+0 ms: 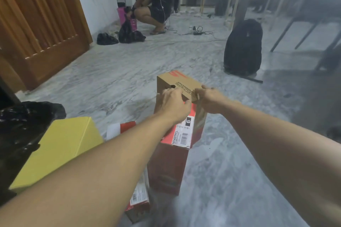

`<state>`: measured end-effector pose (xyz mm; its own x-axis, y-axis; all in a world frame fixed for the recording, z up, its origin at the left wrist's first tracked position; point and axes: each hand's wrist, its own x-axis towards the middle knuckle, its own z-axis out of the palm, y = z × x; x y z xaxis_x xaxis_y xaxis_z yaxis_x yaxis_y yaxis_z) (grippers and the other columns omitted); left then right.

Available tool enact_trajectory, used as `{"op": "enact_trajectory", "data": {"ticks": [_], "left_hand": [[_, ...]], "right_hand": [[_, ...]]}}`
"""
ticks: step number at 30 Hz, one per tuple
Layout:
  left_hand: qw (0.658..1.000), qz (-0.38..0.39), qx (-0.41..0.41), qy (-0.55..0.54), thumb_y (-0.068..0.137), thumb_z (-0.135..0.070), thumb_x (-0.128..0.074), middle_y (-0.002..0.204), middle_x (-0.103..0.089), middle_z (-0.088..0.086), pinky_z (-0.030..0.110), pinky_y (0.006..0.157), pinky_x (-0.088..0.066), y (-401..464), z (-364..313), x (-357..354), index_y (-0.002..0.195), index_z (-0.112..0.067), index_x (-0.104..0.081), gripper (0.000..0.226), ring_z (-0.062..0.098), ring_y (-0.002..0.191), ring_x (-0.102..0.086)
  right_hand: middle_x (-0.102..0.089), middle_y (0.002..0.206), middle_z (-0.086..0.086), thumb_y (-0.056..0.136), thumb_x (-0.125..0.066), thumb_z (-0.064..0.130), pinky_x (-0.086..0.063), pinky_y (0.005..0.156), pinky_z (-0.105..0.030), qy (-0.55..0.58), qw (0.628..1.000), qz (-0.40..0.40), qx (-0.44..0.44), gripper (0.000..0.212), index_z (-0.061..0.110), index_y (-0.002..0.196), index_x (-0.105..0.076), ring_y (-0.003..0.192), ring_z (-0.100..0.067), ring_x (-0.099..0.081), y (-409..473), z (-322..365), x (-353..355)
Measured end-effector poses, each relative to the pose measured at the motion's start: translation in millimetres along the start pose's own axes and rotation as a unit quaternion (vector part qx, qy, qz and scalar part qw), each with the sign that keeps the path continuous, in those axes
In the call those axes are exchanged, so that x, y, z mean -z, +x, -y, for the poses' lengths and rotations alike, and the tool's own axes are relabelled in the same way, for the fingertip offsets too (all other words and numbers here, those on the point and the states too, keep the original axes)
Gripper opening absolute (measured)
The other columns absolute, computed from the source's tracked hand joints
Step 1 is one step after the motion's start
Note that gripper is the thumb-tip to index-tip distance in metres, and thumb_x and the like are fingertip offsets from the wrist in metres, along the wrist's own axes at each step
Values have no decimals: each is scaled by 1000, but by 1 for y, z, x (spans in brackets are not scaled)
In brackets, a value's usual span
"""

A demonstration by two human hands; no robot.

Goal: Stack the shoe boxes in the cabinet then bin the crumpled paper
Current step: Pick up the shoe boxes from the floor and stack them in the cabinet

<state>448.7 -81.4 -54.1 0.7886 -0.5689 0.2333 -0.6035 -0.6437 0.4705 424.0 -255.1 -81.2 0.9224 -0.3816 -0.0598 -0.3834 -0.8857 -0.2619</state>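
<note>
Both hands meet on the upper end of a red and brown shoe box [177, 116] standing on end on the marble floor [110, 79]: left hand [173, 104] grips its near edge with curled fingers, right hand [210, 99] pinches the flap beside it. Left of the grip and nearer the camera lie a yellow box [59, 149] and a second red box [138, 195]. Far left, black plastic bag [22, 129].

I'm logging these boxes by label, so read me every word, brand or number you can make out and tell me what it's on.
"SKECHERS PERFORMANCE", upside down and partly covered by the hands: brown top of the red shoe box.
"9", white on black: white label on that box's end.
"14145/TPCL": same label, beside the barcode.
Smaller print on that label: too small to read.
Label on the lower shoe box: blurred, unreadable.
Yellow box: no text visible.
</note>
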Motion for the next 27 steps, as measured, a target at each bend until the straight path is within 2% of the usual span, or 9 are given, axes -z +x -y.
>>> {"op": "enact_trajectory", "data": {"ticks": [4, 7, 9, 11, 13, 16, 19, 23, 27], "left_hand": [[997, 44, 45, 43, 88, -32, -49, 115, -64, 15, 43, 101, -35, 28, -8, -12, 105, -13, -63, 30, 35, 116, -49], [995, 70, 55, 45, 88, -23, -47, 121, -61, 20, 41, 101, -36, 35, -20, -17, 108, -12, -60, 27, 37, 119, -49], [994, 87, 64, 27, 88, -17, -45, 125, -58, 21, 40, 100, -38, 36, -31, -24, 114, -9, -57, 30, 38, 120, -49], [993, 96, 66, 3, 87, -17, -42, 128, -57, 21, 41, 100, -39, 35, -41, -33, 121, -8, -52, 36, 38, 122, -48], [991, 121, 63, -12, 85, -17, -40, 133, -53, 22, 42, 102, -38, 31, -52, -41, 129, -9, -47, 45, 39, 125, -45], [984, 175, 17, 6, 83, -12, -41, 134, -50, 24, 42, 100, -35, 21, -71, -52, 128, -7, -46, 45, 39, 127, -44], [977, 211, -33, 20, 81, -12, -45, 127, -55, 20, 38, 85, -40, 12, -87, -66, 110, -11, -50, 29, 38, 118, -50], [968, 246, -25, -44, 83, -11, -47, 131, -57, 15, 33, 94, -46, -9, -99, -93, 123, -10, -54, 41, 32, 119, -53], [949, 281, 32, -137, 81, -17, -57, 135, -56, 5, 25, 103, -39, -32, -97, -122, 128, -17, -56, 47, 26, 124, -52]], "right_hand": [[-50, 126, -8, 82, -46, 29, -39, 101, -50, 74, 994, -84, -8, 35, 30, 113, -61, 123, -29, -41, -7, -21, -20], [-47, 120, -6, 77, -48, 43, -39, 97, -48, 152, 980, -127, -10, 24, 24, 90, -53, 121, -24, -40, -24, -36, -23], [-52, 101, -3, 72, -51, 50, -45, 81, -41, 203, 970, -134, -25, 27, 23, 77, -48, 102, -22, -52, -35, -46, -22], [-48, 76, 1, 71, -63, 66, -38, 57, -34, 211, 966, -143, -46, 50, 20, 69, -43, 69, -18, -51, -45, -53, -25], [-45, 77, 2, 54, -67, 82, -31, 53, -31, 184, 966, -161, -81, 73, 20, 77, -37, 63, -16, -43, -55, -61, -30], [-48, 104, -3, 57, -73, 67, -37, 68, -33, 201, 951, -180, -151, 73, 21, 102, -38, 87, -22, -50, -73, -79, -38], [-45, 113, -5, 63, -74, 58, -38, 78, -32, 250, 930, -178, -201, 76, 24, 120, -38, 92, -23, -47, -100, -94, -45], [-54, 117, 1, 51, -74, 58, -52, 86, -40, 364, 869, -199, -269, 81, 32, 120, -40, 101, -19, -57, -143, -127, -59], [-58, 114, 4, 71, -76, 35, -58, 80, -51, 501, 784, -181, -320, 59, 33, 119, -42, 98, -18, -61, -193, -167, -74]]}}
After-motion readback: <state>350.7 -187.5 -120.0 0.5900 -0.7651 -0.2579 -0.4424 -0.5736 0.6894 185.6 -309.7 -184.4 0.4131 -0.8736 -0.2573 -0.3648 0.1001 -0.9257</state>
